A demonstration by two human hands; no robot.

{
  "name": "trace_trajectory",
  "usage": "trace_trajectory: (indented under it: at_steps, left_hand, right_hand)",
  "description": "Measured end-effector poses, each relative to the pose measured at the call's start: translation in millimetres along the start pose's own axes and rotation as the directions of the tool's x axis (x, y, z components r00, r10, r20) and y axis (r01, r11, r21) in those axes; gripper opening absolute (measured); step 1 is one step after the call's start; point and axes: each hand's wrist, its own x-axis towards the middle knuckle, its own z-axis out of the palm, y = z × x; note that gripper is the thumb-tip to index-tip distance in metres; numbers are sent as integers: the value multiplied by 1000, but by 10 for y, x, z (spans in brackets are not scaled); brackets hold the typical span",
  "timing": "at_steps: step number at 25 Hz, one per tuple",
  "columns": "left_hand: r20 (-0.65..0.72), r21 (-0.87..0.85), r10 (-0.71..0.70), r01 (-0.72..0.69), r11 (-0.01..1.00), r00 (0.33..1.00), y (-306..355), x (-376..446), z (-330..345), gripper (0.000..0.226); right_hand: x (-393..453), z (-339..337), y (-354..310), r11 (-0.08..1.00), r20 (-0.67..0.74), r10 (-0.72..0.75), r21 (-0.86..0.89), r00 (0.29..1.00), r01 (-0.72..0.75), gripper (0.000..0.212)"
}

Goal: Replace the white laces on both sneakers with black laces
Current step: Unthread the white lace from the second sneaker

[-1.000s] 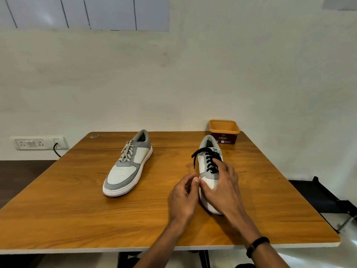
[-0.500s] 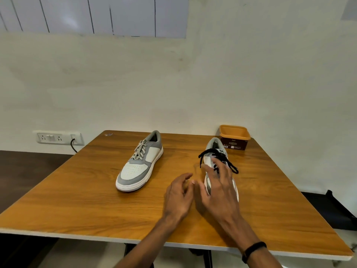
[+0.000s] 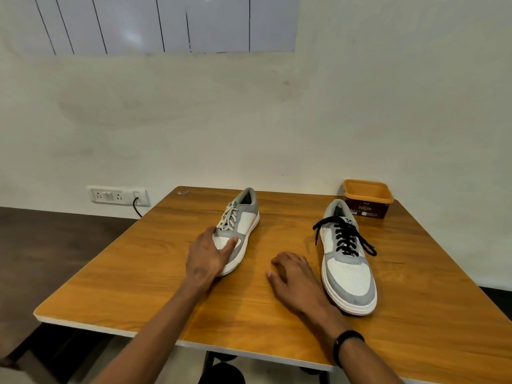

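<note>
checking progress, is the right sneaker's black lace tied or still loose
Loose. The black lace is threaded through the right sneaker, but its ends trail out to both sides with no bow or knot visible.

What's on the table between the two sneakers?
In the head view, only the right hand lies between the white-laced sneaker and black-laced sneaker; otherwise bare table.

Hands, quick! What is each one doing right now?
Left hand: open, fingers laid over the toe of the white-laced sneaker.
Right hand: open, holding nothing, beside the black-laced sneaker.
</note>
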Motion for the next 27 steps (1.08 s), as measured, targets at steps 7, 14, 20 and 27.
trace_trajectory:
  at_steps: [7, 14, 20, 27]
  left_hand:
    - [-173, -74, 84, -98, 992, 981, 505, -1023, 433, 85]
    - [58, -480, 40, -7, 877, 998, 687, -814, 509, 52]
    - [-29, -531, 17, -29, 847, 999, 646, -23, 805, 34]
    - [8, -592, 101, -77, 802, 995, 638, 601, 925, 33]
  right_hand:
    - [156, -26, 40, 820, -191, 254, 562, 948, -106, 46]
    - [137, -179, 177, 712, -242, 378, 693, 894, -114, 59]
    - [322, -85, 215, 815, -359, 281, 578, 890, -24, 41]
    - [764, -244, 98, 938, -373, -320, 2, 871, 345, 48]
